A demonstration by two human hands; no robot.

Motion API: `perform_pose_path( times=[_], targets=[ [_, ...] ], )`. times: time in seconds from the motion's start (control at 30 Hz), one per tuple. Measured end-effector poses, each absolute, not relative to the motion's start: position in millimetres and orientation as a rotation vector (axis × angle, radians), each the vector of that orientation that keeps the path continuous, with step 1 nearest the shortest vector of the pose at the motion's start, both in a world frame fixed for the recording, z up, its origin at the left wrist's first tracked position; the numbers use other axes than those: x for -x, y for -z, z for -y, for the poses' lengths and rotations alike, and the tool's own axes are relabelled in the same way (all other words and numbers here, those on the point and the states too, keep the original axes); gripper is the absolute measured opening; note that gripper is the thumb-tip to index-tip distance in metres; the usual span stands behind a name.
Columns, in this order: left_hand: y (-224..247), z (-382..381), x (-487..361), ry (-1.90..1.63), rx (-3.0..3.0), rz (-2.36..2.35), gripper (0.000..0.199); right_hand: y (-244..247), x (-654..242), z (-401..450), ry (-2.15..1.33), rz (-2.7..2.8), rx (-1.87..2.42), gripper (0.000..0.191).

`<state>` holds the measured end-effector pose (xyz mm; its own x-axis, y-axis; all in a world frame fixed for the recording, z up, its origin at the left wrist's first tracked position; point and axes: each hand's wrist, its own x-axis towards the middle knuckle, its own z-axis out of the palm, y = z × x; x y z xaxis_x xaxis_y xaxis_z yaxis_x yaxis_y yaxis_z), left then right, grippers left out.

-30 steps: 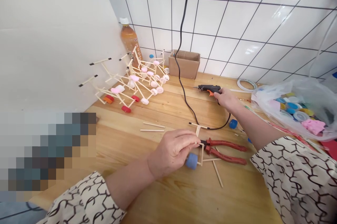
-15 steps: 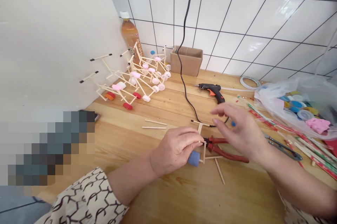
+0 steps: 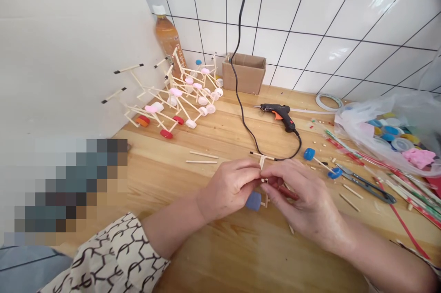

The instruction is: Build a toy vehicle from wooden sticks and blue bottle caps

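My left hand [image 3: 229, 189] and my right hand [image 3: 303, 196] meet at the middle of the wooden table, both pinching a small frame of thin wooden sticks [image 3: 262, 160]. A blue bottle-cap wheel [image 3: 254, 201] sits on the frame just below my left fingers. Red-handled pliers [image 3: 287, 192] lie mostly hidden under my right hand. A black glue gun [image 3: 277, 111] with an orange trigger rests on the table, beyond my hands and touching neither.
Finished stick models with pink, white and red cap wheels [image 3: 175, 100] stand at the left. A black cord [image 3: 241, 109] crosses the table. To the right lie a blue-capped stick axle [image 3: 320, 163], scissors [image 3: 365, 189] and a plastic bag of caps [image 3: 386, 132].
My right hand has let go of the glue gun and moved left onto the stick frame, now covering the pliers. The glue gun lies on the table, and the blue-capped axle has come into view.
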<state>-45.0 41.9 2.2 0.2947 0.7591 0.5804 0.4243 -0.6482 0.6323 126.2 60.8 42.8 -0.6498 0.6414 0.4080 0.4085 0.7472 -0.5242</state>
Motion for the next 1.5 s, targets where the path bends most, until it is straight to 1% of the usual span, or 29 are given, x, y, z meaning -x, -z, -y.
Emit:
perform_pose_path(
  times=[0.3,0.4,0.53,0.7,0.87,1.1,1.5],
  targets=[
    [0,-43,45,-1.240,-2.202,-1.066,0.018,-40,-125,-61,-0.462,2.410,0.733,0.011],
    [-1,-45,48,-1.186,-2.141,-1.073,0.013,-40,-126,-62,-0.457,2.428,0.735,0.011],
    [2,-52,56,-1.081,-2.028,-1.233,0.011,-39,-128,-63,-0.477,2.424,0.790,0.012],
    [8,-54,61,-0.945,-2.040,-1.336,0.012,-37,-130,-63,-0.500,2.409,0.849,0.012],
    [11,-53,59,-0.957,-2.104,-1.366,0.010,-33,-133,-64,-0.513,2.433,0.892,0.012],
    [13,-54,57,-0.932,-2.194,-1.383,0.011,-27,-132,-68,-0.445,2.476,0.887,0.009],
    [15,-53,54,-0.959,-2.202,-1.382,0.013,-17,-132,-79,-0.308,2.556,0.668,0.019]
  ],
)
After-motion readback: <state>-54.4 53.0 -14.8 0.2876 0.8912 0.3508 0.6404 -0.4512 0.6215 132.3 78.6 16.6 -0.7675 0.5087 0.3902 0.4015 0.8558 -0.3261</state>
